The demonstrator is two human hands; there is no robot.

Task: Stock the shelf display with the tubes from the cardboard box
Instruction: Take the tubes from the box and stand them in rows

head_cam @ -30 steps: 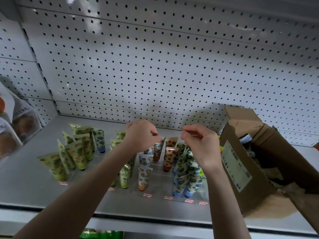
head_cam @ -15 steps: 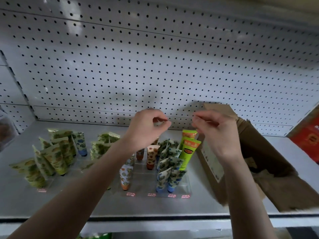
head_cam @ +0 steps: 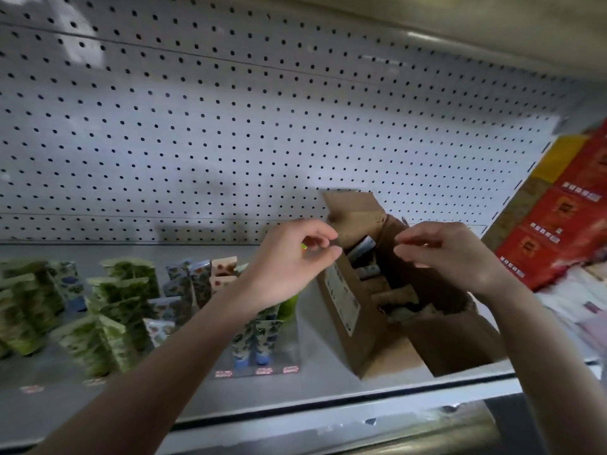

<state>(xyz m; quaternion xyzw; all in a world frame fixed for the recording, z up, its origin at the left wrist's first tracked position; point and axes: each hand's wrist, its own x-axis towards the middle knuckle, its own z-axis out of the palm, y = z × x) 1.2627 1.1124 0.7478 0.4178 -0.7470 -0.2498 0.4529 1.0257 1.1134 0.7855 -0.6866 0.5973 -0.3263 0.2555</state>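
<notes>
There is one cardboard box (head_cam: 356, 323), open at the top, standing on the right part of the shelf (head_cam: 328, 385) in front of the white pegboard (head_cam: 230, 126). Two bare hands are raised over it. Well over a dozen tubes (head_cam: 111, 310) stand in rows on the left half of the shelf, but the blur rules out an exact count. At least two more tubes lie inside the box (head_cam: 361, 249).

The left hand (head_cam: 289, 257) hovers just left of the box's near top corner, wrist bent, fingers curled and the thumb tip close to the index fingertip. The right hand (head_cam: 450, 254) hangs above the box's open mouth, fingers curled inward, thumb and forefinger drawn together. Whether either pinch holds anything cannot be told.

The standing tubes rest cap down with their flat crimped ends up. Most are pale green with leafy print, others white with blue, orange or red patterns, and one plain bright green tube (head_cam: 289, 305) shows behind the left wrist. A stack of red cartons (head_cam: 558, 231) sits at the far right.
</notes>
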